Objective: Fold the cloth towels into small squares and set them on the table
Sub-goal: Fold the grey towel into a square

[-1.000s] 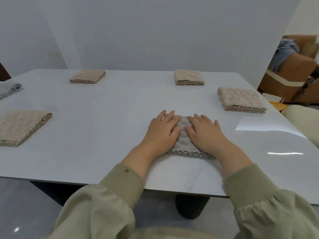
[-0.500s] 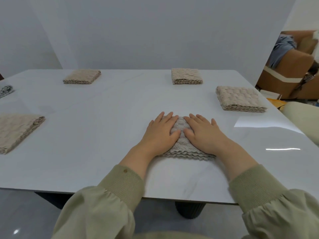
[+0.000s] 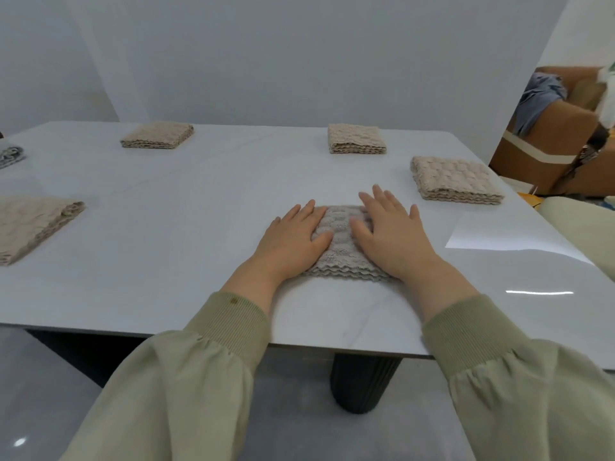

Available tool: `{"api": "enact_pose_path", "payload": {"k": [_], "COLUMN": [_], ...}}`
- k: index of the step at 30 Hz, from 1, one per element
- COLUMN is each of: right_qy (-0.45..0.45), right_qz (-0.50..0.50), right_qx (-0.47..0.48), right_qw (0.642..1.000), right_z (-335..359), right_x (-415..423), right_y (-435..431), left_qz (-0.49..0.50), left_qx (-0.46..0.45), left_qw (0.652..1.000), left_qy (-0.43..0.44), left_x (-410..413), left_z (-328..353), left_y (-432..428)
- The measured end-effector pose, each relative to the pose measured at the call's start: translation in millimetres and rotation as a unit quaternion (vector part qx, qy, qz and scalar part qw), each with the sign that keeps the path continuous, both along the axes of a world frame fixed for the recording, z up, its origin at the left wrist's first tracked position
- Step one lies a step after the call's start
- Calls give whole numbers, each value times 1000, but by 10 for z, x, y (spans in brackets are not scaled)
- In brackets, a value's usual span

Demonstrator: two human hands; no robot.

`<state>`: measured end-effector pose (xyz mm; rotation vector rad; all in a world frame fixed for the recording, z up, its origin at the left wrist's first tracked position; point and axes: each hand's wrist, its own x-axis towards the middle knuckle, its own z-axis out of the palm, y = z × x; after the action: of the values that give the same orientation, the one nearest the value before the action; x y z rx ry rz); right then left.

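Note:
A grey-beige textured towel, folded into a small square, lies on the white table near its front edge. My left hand rests flat on its left half and my right hand flat on its right half, fingers spread, palms down. Neither hand grips the cloth. Other folded beige towels lie around the table: one at the right, one at the far middle, one at the far left, and a larger one at the left edge.
A grey cloth shows at the far left edge. A brown armchair with clothes on it stands beyond the table's right side. A cream cushion sits close to the right edge. A dark ribbed table leg stands under the front.
Both hands have slid apart on the towel, the left to the left and the right to the right, so more of the cloth's middle shows. My view has shifted slightly.

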<state>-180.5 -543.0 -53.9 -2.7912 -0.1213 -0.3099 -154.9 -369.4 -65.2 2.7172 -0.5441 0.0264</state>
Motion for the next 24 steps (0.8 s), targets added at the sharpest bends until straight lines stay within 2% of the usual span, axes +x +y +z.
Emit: {"api": "enact_pose_path", "payload": {"k": [2, 5, 7, 12, 15, 17, 20, 24], "right_qy": [-20, 53, 63, 42, 9, -25, -63, -65], "right_qz": [7, 1, -17, -18, -20, -36, -79, -68], "right_qx": [12, -22, -23, 28, 97, 182, 342, 394], "right_qw": [1000, 998, 998, 999, 995, 982, 934, 914], "right_z": [-34, -130, -145, -88, -74, -60, -25, 42], "right_x": [-107, -170, -163, -232, -243, -229, -171, -104], "right_y": [2, -51, -73, -18, -40, -60, -93, -86], "left_qz": [4, 7, 15, 54, 66, 83, 116, 118], "left_qx": [-11, 6, 1, -165, -214, -256, -366, -485], "left_qw": [1000, 1000, 999, 984, 974, 963, 923, 865], "left_qy": [-10, -24, -28, -32, -25, -12, 23, 55], "left_x": [-66, -118, -136, -252, -317, -304, -237, -248], "left_z": [-14, -43, -46, 45, 92, 110, 125, 161], "left_y": [11, 19, 17, 30, 25, 38, 67, -40]}}
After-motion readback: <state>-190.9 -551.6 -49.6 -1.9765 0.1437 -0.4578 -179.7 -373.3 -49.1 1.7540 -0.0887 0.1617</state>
